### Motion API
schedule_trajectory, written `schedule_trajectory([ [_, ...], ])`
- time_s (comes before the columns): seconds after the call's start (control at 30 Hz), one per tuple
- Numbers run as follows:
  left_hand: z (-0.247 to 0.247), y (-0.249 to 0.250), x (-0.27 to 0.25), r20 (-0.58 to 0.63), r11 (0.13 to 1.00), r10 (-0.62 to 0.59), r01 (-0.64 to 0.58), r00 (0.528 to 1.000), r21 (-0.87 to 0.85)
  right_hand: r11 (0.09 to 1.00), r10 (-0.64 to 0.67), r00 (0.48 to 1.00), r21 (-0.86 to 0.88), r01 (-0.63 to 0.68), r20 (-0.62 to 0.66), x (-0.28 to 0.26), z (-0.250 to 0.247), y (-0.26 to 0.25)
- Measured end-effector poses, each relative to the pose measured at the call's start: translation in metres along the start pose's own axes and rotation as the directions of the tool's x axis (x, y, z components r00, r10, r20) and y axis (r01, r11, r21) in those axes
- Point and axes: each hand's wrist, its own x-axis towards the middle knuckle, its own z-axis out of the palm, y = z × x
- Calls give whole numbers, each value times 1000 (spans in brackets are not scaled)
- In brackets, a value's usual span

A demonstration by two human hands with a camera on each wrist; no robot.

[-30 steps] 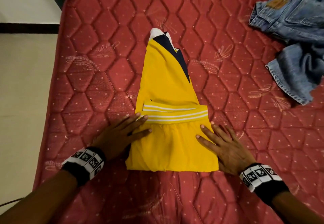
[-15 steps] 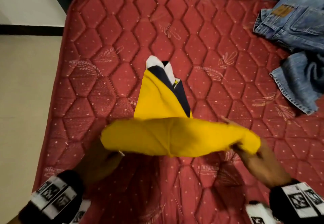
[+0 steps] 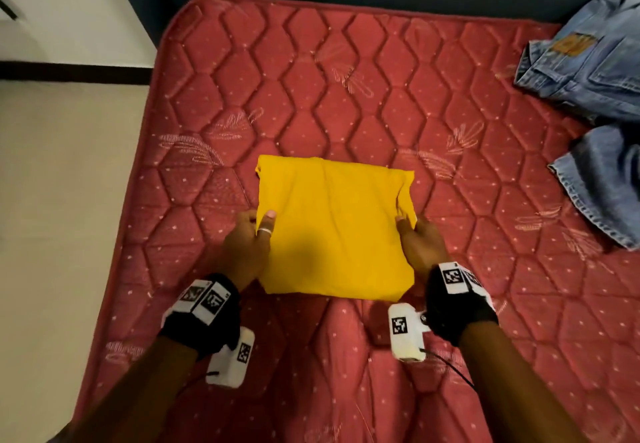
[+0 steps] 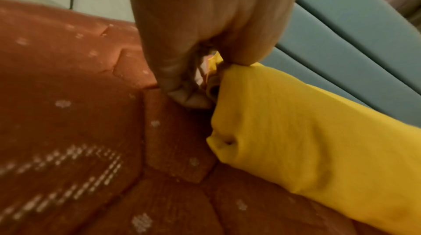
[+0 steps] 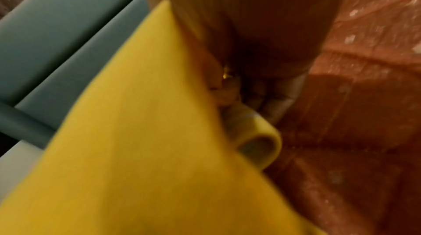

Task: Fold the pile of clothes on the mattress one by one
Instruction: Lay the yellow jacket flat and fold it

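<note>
Both hands pinch a folded yellow shirt (image 3: 334, 228) lying mid-mattress (image 3: 346, 96): left hand (image 3: 247, 245) at its 9 o'clock edge, right hand (image 3: 419, 245) at 3 o'clock; fingers hidden beneath the fabric; denim jeans (image 3: 588, 72) at 2 o'clock, cut off by the frame.

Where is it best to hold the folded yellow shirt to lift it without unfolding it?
Probably by its two side edges, one from each side, as the left hand and right hand grip the yellow shirt now: thumb on top, pinching all layers together.
</note>
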Motion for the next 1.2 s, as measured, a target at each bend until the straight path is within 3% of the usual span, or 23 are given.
schedule_trajectory([
  [0.07, -4, -1, -2, -89, 995, 97, -98, 991, -14, 997, -16, 997, -72, 11, -79, -16, -8, -1],
  [0.13, -11, -8, -12, -149, 993, 115, -115, 982, 11, 995, -44, 974, -94, 24, -223, -43, -17, -7],
  [0.2, -15, -11, -34, -122, 989, 138, -131, 983, 65, 996, -57, 954, -82, 34, -293, -75, -25, -13],
  [0.27, -17, -13, -59, -65, 996, 81, -78, 995, 41, 1000, 17, 977, -19, -22, -214, -94, -22, -6],
  [0.33, -14, -15, -74, -62, 997, 82, -82, 995, 16, 987, 31, 992, 161, -12, -120, -100, -15, 11],
  [0.47, -8, -23, -70, -116, 993, 113, -115, 987, -16, 939, 5, 984, 338, 56, -178, -100, -2, 32],
  [0.53, -6, -28, -70, -96, 998, 53, -57, 994, -40, 957, 66, 982, 289, -12, -177, -103, 7, 39],
  [0.6, -8, -25, -74, -98, 998, 13, -19, 995, -57, 989, 97, 974, 127, -72, -204, -107, 13, 45],
  [0.67, -18, -13, -69, -199, 996, 88, -93, 976, -15, 999, -39, 940, -15, 36, -338, -107, 5, 37],
  [0.73, -31, 3, -44, -261, 982, 186, -175, 947, 64, 979, -205, 872, -79, 190, -444, -97, -11, 13],
  [0.8, -41, 20, -5, -219, 968, 244, -225, 945, 111, 978, -207, 882, -57, 202, -423, -69, -25, -16],
  [0.87, -43, 39, 34, -129, 962, 244, -223, 961, 157, 997, -71, 950, -57, 56, -305, -26, -32, -39],
  [0.93, -39, 57, 59, -45, 958, 195, -180, 980, 225, 991, 31, 981, -124, -55, -189, 11, -35, -54],
  [1.07, -28, 75, 82, 12, 962, 125, -125, 992, 242, 957, 11, 995, -286, -40, -102, 46, -29, -64],
  [1.2, -27, 62, 91, -36, 968, 122, -111, 992, 225, 917, -2, 993, -396, -45, -119, 56, -34, -55],
])
